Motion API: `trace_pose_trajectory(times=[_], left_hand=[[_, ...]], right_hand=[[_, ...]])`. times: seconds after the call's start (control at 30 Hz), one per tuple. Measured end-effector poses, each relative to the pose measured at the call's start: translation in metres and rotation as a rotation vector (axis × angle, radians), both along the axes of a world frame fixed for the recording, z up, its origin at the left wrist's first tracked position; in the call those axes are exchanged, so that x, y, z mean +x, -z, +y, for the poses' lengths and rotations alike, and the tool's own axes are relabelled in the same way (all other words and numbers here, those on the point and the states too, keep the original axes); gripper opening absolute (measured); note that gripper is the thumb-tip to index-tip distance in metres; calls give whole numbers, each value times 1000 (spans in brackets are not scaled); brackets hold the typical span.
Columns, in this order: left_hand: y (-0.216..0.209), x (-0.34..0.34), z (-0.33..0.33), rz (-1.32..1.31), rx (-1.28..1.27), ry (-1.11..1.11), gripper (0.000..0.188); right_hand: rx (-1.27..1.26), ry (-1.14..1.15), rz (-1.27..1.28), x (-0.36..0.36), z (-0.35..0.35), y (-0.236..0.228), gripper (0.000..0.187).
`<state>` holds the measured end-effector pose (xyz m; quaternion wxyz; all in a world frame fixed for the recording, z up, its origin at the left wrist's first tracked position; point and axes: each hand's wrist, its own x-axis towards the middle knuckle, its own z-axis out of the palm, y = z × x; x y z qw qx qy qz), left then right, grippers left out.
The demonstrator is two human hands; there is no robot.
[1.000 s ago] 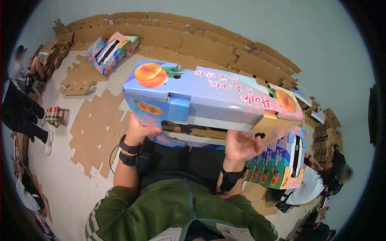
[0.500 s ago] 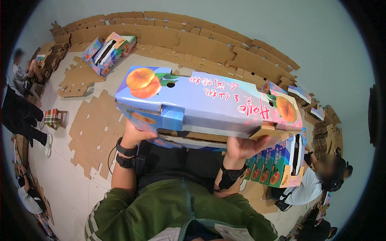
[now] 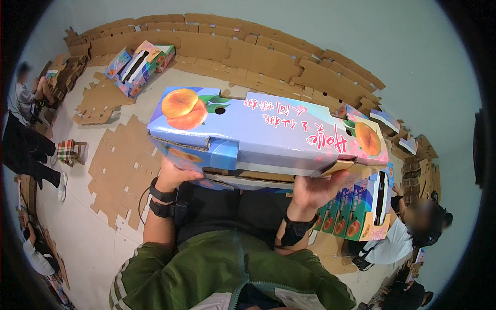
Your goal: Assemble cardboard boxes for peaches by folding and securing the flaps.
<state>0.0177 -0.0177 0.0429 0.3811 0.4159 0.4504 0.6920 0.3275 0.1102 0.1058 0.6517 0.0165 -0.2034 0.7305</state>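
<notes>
A long blue and pink cardboard fruit box (image 3: 279, 135), printed with peaches, is held up in front of my body. My left hand (image 3: 174, 174) grips its near lower edge at the left end, thumb along the side and fingers hidden beneath. Toward the right end, my right hand (image 3: 318, 190) supports the box from below with the thumb raised against a bare cardboard flap; some fingers are hidden. Between my hands a long slot opens in the side facing me. Both wrists wear black bands.
Flat cardboard sheets (image 3: 121, 173) lie on the floor at left, near a small plaid-topped stool (image 3: 70, 152). Finished boxes (image 3: 137, 71) stand at the far left. More boxes (image 3: 356, 209) stand at right beside a seated person (image 3: 395, 240). Stacked cardboard (image 3: 248, 57) lines the wall.
The box and both hands stay almost in place, with only a very slight shift. My right hand has moved a touch to the right along the box.
</notes>
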Motion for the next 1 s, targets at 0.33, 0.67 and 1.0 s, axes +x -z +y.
trace_pose_trajectory(times=[0.33, 0.67, 1.0], left_hand=[[5, -5, 3, 6, -28, 6, 89], [-4, 3, 9, -80, 29, -31, 99], [-4, 3, 9, -117, 60, 9, 96]], right_hand=[[-138, 142, -28, -11, 5, -10, 73], [-409, 249, -70, -14, 4, -30, 57], [-252, 206, -57, -13, 12, -22, 76]])
